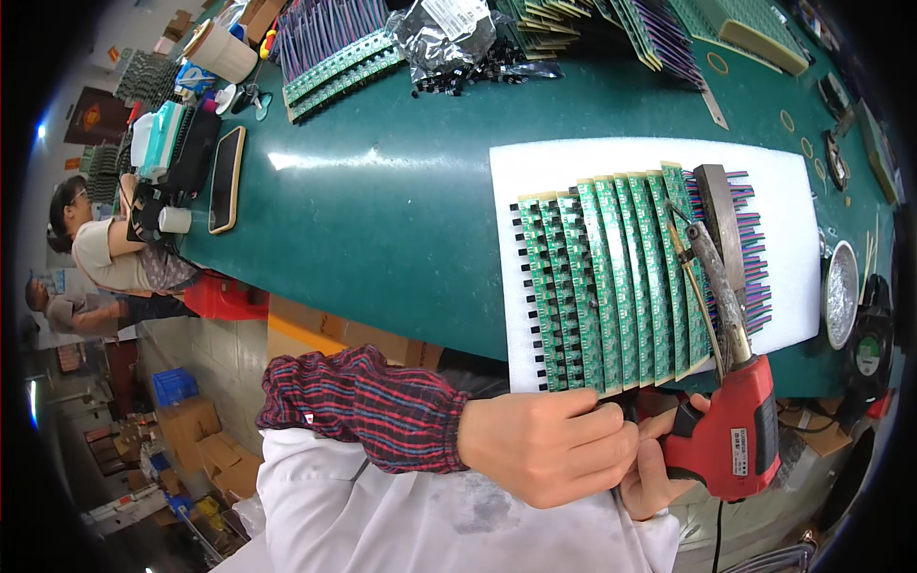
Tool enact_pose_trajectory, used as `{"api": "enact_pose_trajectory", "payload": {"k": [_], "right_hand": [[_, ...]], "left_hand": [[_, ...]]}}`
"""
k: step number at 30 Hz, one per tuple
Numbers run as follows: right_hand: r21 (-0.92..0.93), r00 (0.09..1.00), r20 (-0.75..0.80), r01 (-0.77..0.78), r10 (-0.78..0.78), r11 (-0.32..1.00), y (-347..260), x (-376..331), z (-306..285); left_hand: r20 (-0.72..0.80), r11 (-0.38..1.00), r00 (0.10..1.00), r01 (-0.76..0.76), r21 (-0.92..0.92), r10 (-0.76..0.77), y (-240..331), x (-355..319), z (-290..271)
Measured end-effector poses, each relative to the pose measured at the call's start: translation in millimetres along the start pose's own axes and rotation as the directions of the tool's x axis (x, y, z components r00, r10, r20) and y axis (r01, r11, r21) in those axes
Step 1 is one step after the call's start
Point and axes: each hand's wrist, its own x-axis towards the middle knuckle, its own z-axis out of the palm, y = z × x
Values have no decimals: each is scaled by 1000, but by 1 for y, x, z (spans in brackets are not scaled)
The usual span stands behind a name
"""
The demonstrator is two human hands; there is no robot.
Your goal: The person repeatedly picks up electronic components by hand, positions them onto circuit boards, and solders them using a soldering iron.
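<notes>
My left hand (549,447), in a plaid sleeve, is closed at the near edge of a white foam sheet (785,258). A small dark piece shows at its fingertips, too hidden to name. Against it, my right hand (654,477) is closed on a red soldering gun (731,435), its fingers partly hidden. The gun's metal barrel and brass-coloured tube point away over several green circuit board strips (626,277) lying side by side on the foam. Small black parts line the leftmost strips. A grey metal bar (718,215) lies across coloured wires (757,258) at the strips' right.
On the green table (382,239) lies a phone (225,180). Wired board strips (344,72) and a plastic bag (444,43) of black parts sit at the back. A round metal dish (841,294) stands right of the foam. Another person (119,239) sits at the far left.
</notes>
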Motion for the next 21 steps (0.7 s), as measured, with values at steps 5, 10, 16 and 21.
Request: {"api": "enact_pose_trajectory", "payload": {"k": [5, 10, 16, 21], "right_hand": [[-61, 863, 436, 312, -256, 948, 18, 20, -32], [-62, 869, 464, 221, -168, 973, 31, 11, -69], [135, 751, 632, 136, -191, 981, 36, -2, -99], [175, 719, 678, 44, -153, 984, 42, -19, -114]], "left_hand": [[184, 1000, 983, -26, -6, 27, -1, 1, -6], [132, 970, 962, 230, 78, -239, -15, -2, -15], [-60, 836, 836, 548, 43, -545, -43, -11, -6], [-26, 840, 846, 532, 104, -532, -46, -11, -4]]}}
